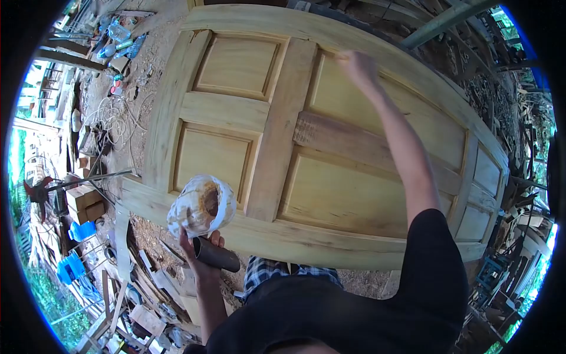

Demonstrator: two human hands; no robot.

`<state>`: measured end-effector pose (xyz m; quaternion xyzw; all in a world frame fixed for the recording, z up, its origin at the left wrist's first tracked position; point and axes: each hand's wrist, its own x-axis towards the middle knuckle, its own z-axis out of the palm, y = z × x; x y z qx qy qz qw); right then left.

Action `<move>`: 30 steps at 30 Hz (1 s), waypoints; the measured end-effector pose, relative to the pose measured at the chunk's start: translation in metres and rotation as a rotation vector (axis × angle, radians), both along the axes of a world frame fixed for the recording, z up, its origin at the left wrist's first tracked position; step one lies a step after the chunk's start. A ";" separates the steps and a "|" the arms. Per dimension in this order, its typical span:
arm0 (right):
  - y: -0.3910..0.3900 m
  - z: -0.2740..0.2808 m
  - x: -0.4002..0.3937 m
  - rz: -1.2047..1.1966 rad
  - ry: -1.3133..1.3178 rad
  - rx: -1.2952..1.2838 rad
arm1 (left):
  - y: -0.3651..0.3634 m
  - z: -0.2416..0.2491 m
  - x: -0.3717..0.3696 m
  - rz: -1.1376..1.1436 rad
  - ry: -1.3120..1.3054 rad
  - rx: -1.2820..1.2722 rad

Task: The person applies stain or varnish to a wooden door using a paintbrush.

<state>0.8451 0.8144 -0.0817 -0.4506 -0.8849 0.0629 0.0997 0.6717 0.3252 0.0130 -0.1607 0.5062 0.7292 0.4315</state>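
A large panelled wooden door (283, 118) lies flat in front of me. At its near left edge my left hand (203, 251) grips a dark cylindrical tube (217, 255) and a white, stained round container (200, 206), whose open mouth shows brown inside. My right hand (356, 64) reaches over the far middle panel with its fingers closed together. Whatever it may hold is too small to make out, and I cannot tell whether it touches the wood.
Wood scraps (147, 318) and blue plastic pieces (71, 268) litter the ground at the left. Cardboard boxes (84, 203) stand near the door's left side. A metal pole (445, 25) slants across the upper right.
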 end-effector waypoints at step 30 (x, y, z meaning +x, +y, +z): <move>-0.185 0.012 0.041 0.119 0.124 0.047 | -0.033 0.050 0.037 0.013 0.044 0.113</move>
